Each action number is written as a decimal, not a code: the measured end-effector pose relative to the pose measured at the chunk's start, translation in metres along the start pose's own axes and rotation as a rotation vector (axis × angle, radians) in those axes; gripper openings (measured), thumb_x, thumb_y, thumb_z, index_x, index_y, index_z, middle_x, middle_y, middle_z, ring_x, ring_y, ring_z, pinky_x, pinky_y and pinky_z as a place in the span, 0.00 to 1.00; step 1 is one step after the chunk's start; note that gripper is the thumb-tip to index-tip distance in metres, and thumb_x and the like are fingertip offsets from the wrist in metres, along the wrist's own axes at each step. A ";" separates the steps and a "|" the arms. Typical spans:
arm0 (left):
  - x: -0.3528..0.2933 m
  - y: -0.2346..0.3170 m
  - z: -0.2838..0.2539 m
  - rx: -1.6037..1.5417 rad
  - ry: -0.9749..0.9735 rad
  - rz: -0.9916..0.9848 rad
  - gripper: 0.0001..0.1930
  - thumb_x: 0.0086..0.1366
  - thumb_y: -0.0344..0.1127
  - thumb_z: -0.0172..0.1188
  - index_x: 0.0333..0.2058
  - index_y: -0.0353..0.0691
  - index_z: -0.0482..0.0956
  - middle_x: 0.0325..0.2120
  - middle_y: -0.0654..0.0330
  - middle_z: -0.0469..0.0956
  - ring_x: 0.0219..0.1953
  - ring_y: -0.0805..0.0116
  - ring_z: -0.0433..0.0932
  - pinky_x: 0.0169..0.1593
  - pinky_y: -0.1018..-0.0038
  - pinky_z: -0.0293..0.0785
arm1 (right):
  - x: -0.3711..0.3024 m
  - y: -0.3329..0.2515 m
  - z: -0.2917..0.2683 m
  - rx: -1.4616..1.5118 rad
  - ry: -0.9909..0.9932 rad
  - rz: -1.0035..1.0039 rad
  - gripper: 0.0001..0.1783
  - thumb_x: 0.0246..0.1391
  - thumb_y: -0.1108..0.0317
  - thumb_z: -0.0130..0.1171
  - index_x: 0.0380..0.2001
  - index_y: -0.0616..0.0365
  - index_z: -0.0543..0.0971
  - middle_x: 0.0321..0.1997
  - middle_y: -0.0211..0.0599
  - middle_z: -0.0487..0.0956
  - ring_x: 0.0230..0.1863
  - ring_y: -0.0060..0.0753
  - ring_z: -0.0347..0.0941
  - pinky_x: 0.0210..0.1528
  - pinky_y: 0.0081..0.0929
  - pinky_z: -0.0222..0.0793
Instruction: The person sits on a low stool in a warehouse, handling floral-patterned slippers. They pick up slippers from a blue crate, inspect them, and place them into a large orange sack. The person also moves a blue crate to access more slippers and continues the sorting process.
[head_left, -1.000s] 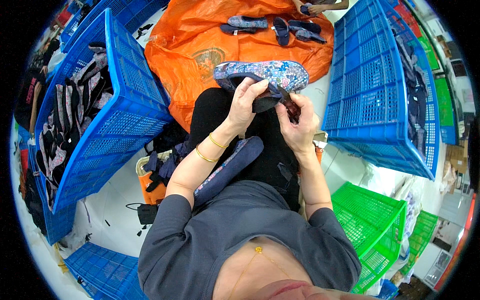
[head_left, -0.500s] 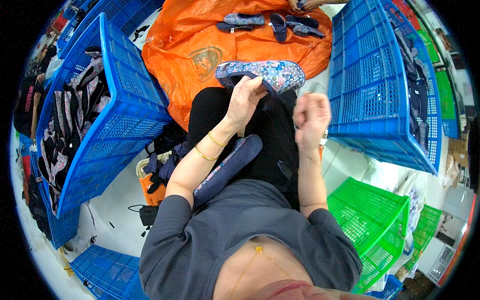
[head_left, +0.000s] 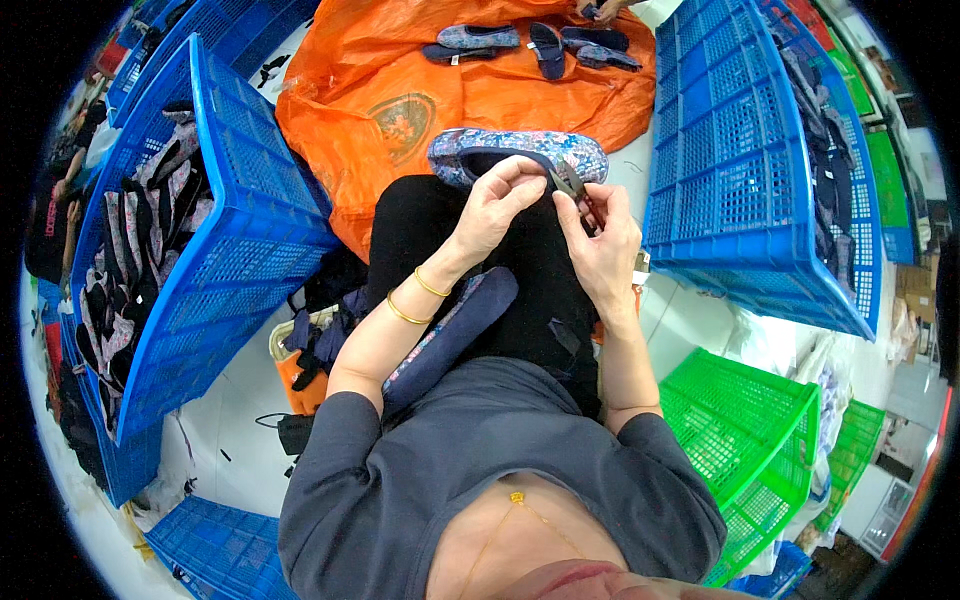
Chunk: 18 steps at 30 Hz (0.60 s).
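A blue floral slipper (head_left: 583, 150) with a dark lining and edging is held above my knees. My left hand (head_left: 492, 208) pinches its near edge between thumb and fingers. In my right hand (head_left: 606, 238) is a small pair of thread snips (head_left: 568, 182), with the blades at the slipper's edge close to my left fingertips. Whether the blades touch a thread is too small to tell. Another slipper (head_left: 465, 325), dark blue with a floral side, lies across my lap under my left forearm.
Several slippers (head_left: 478, 38) lie on the orange sheet (head_left: 350, 70) ahead, near another person's hand (head_left: 604, 10). Blue crates (head_left: 265, 260) with fabric pieces or slippers stand left and right (head_left: 735, 170). A green crate (head_left: 735, 420) is at my right, an orange-and-white container (head_left: 300, 375) at my left.
My right hand has moved left and forward to the slipper, and the snips now show in it. The slipper has tipped, so more of its opening shows.
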<state>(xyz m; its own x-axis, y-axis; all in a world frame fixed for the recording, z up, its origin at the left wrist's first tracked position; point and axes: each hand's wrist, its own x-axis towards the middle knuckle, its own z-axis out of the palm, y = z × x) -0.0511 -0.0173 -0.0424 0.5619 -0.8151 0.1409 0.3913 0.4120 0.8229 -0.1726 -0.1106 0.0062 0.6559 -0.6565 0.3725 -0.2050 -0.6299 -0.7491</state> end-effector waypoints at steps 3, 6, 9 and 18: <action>-0.004 -0.008 0.001 0.009 0.005 0.003 0.10 0.67 0.30 0.54 0.45 0.34 0.72 0.38 0.65 0.75 0.40 0.81 0.72 0.45 0.83 0.69 | 0.005 -0.011 -0.002 -0.055 -0.018 0.007 0.19 0.49 0.61 0.68 0.32 0.61 0.71 0.23 0.41 0.76 0.22 0.35 0.74 0.25 0.30 0.70; -0.008 -0.013 0.009 -0.002 0.005 0.031 0.11 0.67 0.30 0.54 0.46 0.33 0.72 0.40 0.64 0.76 0.42 0.80 0.72 0.46 0.82 0.69 | 0.008 -0.015 -0.005 -0.121 -0.067 0.016 0.19 0.50 0.60 0.67 0.31 0.61 0.70 0.25 0.44 0.77 0.23 0.39 0.75 0.26 0.32 0.71; -0.010 -0.016 0.009 0.140 -0.004 0.094 0.11 0.67 0.29 0.53 0.46 0.32 0.72 0.42 0.61 0.77 0.44 0.77 0.74 0.48 0.79 0.70 | 0.010 -0.017 -0.007 -0.130 -0.097 0.024 0.19 0.50 0.59 0.66 0.30 0.61 0.70 0.25 0.45 0.77 0.24 0.42 0.76 0.26 0.34 0.71; -0.011 -0.023 0.001 0.306 0.047 0.140 0.09 0.65 0.31 0.56 0.41 0.33 0.75 0.34 0.64 0.77 0.38 0.79 0.73 0.44 0.79 0.70 | 0.014 0.005 -0.015 0.587 -0.163 0.330 0.07 0.56 0.70 0.62 0.30 0.58 0.73 0.25 0.24 0.74 0.23 0.10 0.67 0.23 0.12 0.61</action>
<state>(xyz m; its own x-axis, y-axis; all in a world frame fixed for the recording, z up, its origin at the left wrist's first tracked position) -0.0672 -0.0181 -0.0624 0.6307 -0.7366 0.2444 0.0754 0.3715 0.9254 -0.1750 -0.1294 0.0161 0.7374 -0.6751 0.0217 -0.0155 -0.0490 -0.9987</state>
